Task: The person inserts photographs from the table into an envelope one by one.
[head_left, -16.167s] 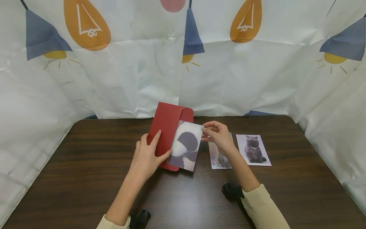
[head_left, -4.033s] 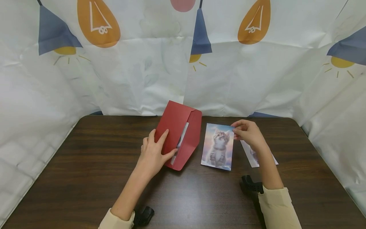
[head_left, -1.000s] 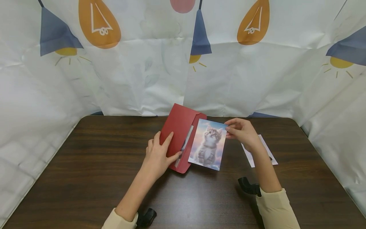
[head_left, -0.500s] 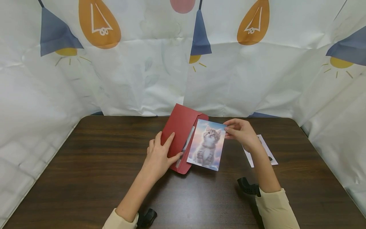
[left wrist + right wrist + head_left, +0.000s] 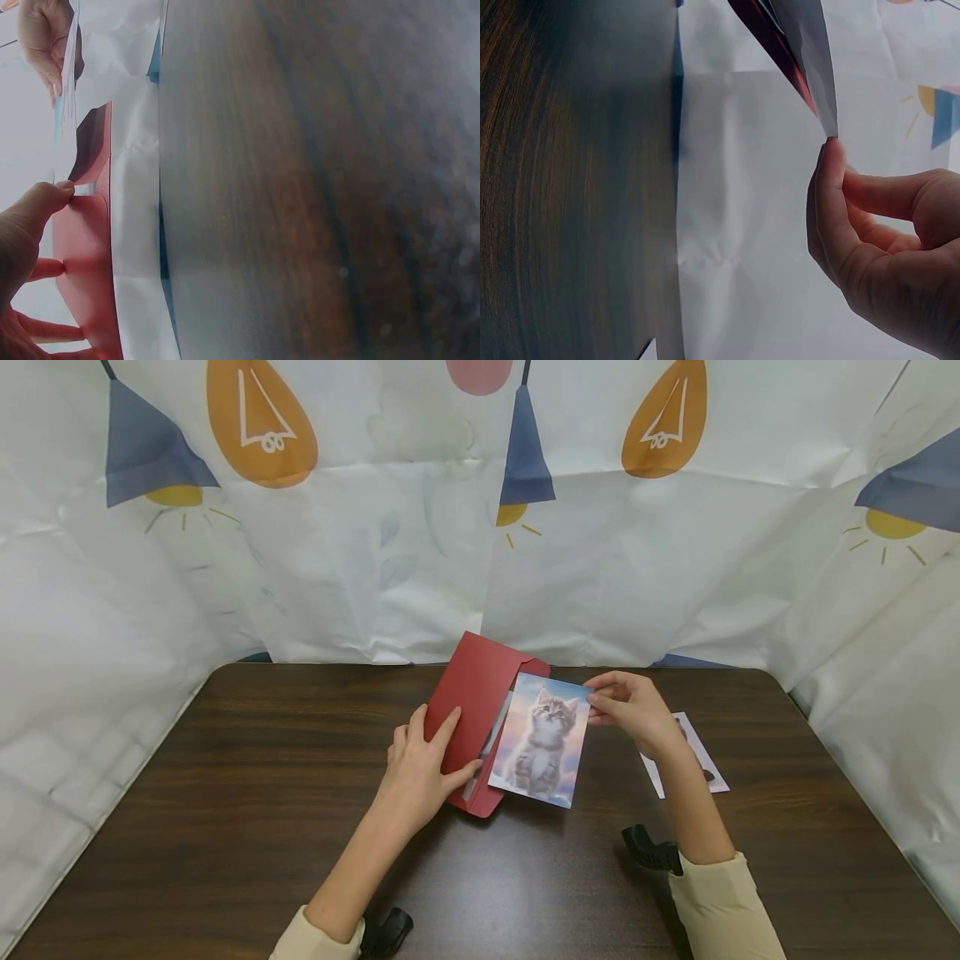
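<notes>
My left hand (image 5: 420, 768) holds a red envelope (image 5: 476, 685), fingers spread on its front and thumb along the pocket's mouth. A pale edge of a picture card (image 5: 498, 722) shows inside the mouth. My right hand (image 5: 633, 710) pinches the upper right corner of a kitten photo card (image 5: 542, 739), which overlaps the envelope's open flap in the head view. In the left wrist view the envelope (image 5: 86, 247) stands above the table's far edge, and the thumb is right at the card's (image 5: 66, 135) lower end. The right wrist view shows thumb and fingertips on the card (image 5: 810, 52).
Another cat photo card (image 5: 701, 756) lies on the dark wooden table (image 5: 225, 793), partly hidden by the right forearm. Behind the table hangs a white curtain (image 5: 360, 577) printed with lamps and bulbs. Both wrists wear black camera mounts (image 5: 651, 850).
A puppy card was held over the envelope first; it is no longer in the right hand. The kitten card has moved left over the flap, while the envelope has shifted slightly right.
</notes>
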